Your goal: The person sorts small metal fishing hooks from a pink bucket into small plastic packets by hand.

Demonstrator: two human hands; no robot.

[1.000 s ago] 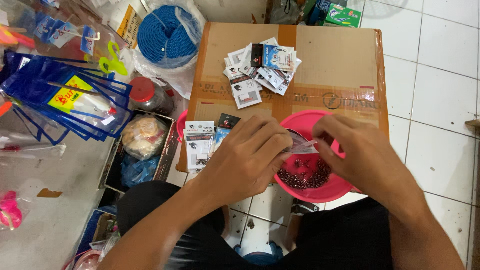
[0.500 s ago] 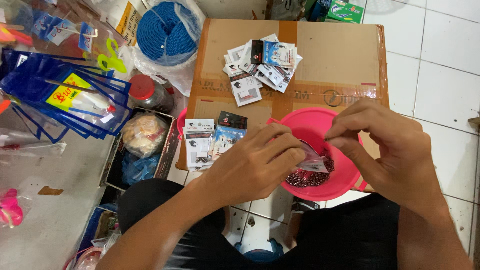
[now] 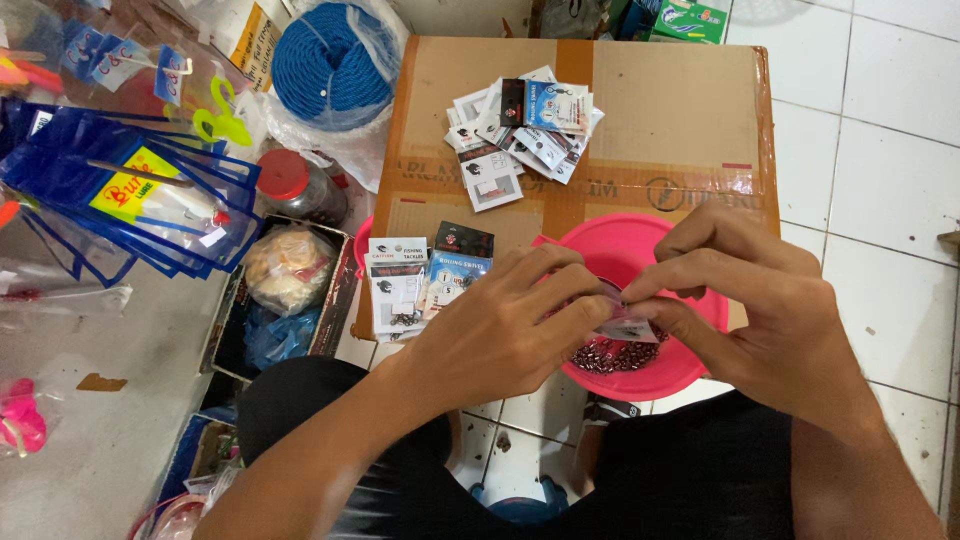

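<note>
Hidden: small clear packet [image 3: 628, 328] mostly covered by fingers; contents unreadable.
Packet: thin, see-through, pale label edge; held over pink bowl [image 3: 690, 360], near right of cardboard box [image 3: 660, 110].
Left hand [image 3: 505, 325]: fingers closed, pinching packet's left side.
Right hand [image 3: 760, 305]: fingertips pinched on packet's top edge.
Bowl: small dark beads [image 3: 605, 357], partly hidden.
Far: loose packets [image 3: 520, 135] on box.
</note>
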